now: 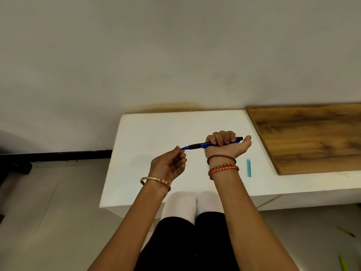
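The person held a blue plastic pen with a black rubber grip [197,146] up in the air above the white table [156,130]. The pen lay almost flat. Its long side ran from left to right, its thin point aimed left, and its push-button end stuck out on the right.

The right hand [226,145] was turned palm up. Its fingers were curled tight round the back half of the pen, and the thumb stuck out past the button end. The left hand [168,165] was just beside the point, a bit lower. Its fingers were curled in, and the thumb and first finger pinched the very tip. So the pen sat between the two hands, and the black grip showed in the gap.

The table had lots of bare room under and behind the hands. Its left edge was well off to the left, and its back edge met the wall. A small teal stick [248,167] lay flat near the right wrist. A brown wooden board [308,137] lay further right.
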